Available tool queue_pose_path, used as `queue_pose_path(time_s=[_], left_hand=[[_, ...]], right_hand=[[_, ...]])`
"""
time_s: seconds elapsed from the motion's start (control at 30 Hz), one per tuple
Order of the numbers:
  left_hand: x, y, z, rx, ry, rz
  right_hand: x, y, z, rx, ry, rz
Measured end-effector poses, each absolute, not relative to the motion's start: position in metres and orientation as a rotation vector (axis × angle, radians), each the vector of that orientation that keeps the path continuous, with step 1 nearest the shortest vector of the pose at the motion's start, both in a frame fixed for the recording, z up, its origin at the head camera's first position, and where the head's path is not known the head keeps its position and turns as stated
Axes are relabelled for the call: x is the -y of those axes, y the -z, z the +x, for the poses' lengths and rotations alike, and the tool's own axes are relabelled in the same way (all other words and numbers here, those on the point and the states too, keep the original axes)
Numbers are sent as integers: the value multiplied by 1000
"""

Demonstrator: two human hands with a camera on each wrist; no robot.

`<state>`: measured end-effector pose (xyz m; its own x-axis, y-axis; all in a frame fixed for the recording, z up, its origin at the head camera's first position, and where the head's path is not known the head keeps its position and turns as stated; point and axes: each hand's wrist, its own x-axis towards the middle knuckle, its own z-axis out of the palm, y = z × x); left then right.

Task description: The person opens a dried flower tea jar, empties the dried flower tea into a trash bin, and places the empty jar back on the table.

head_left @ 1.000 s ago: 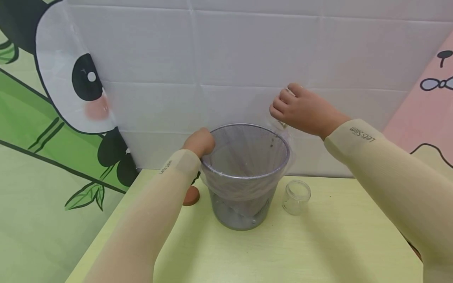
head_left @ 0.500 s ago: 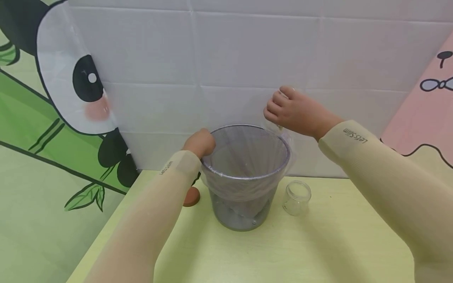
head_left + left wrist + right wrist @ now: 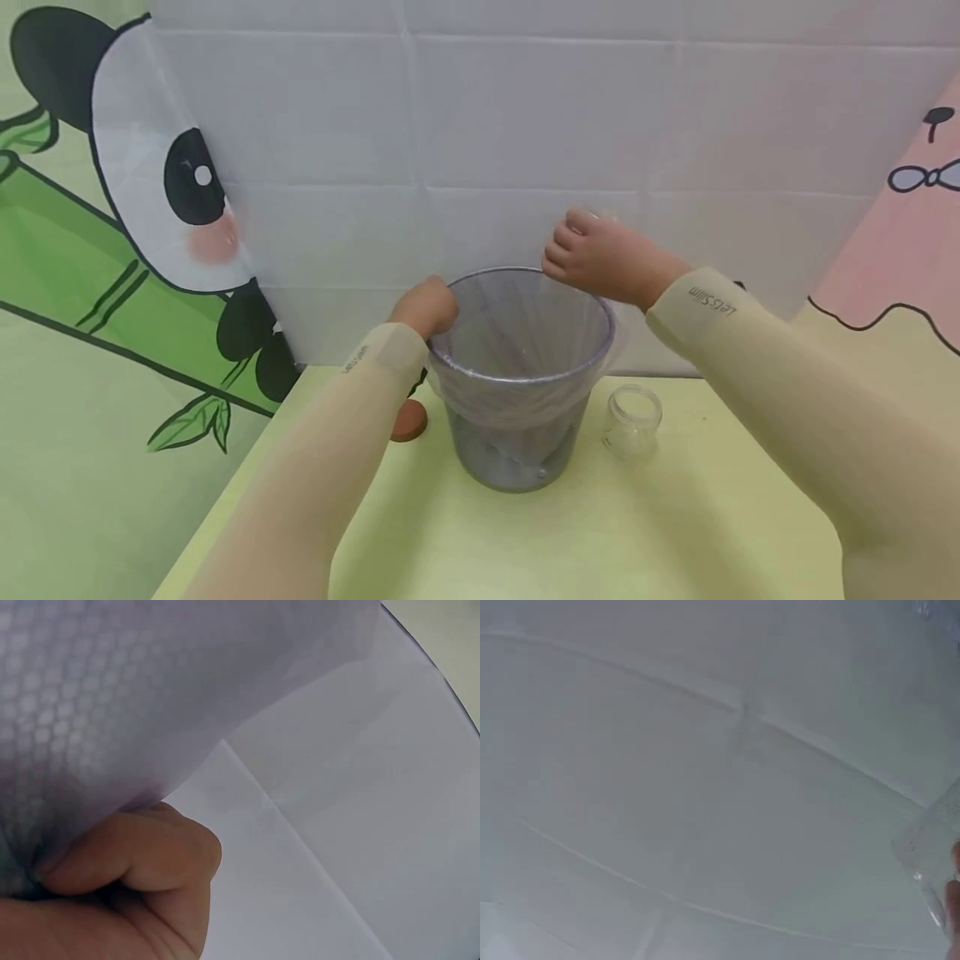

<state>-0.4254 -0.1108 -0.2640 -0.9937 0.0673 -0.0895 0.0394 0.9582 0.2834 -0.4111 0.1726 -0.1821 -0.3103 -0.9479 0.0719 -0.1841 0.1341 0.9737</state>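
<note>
A grey mesh waste bin (image 3: 510, 462) lined with a thin clear plastic bag (image 3: 517, 404) stands upright on the table. My left hand (image 3: 426, 308) grips its left rim; in the left wrist view the fingers (image 3: 142, 851) curl against the bin's patterned wall. Over the far right rim, my right hand (image 3: 607, 257) holds a clear jar-like container (image 3: 922, 859), which its fingers and back mostly hide in the head view. A second clear jar (image 3: 633, 421), without a lid, rests on the table to the right of the bin.
A reddish-brown round lid-like piece (image 3: 408, 421) lies left of the bin, partly behind my left forearm. The pale yellow table (image 3: 510, 550) meets a white wall sheet (image 3: 337, 108) behind the bin. A panda picture (image 3: 161, 167) hangs at left.
My right hand has moved left and down, closer over the bin. Dark specks seen falling below it a second ago are no longer visible. The left hand keeps its grip.
</note>
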Motion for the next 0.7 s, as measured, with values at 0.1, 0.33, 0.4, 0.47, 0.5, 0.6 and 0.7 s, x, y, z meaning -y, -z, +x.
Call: queue_pose_path(time_s=[0.1,0.33,0.4,0.47,0.5,0.6,0.7], left_hand=[[111,265,-425,-2999,-431,78],[111,266,-427,-3013,-433,71],[111,266,-428,-3008,-450,67],[111,266,-428,-3007,-452,72],[112,266,-427,-3004,-450,74],[112,265,-427,-2998,-454,71],[112,264,-428,-2996,-461,64]], right_hand=[[-176,202,-416,1657,1277,1146],[-181,207,-417,1726,1201,1124],[-182,207,-416,1784,1172,1112],[-184,208,-414,1846,1139,1094],[-184,208,-414,1880,1117,1084],[-187,211,-415,1960,1037,1061],[-193,216,-415,2030,950,1036]])
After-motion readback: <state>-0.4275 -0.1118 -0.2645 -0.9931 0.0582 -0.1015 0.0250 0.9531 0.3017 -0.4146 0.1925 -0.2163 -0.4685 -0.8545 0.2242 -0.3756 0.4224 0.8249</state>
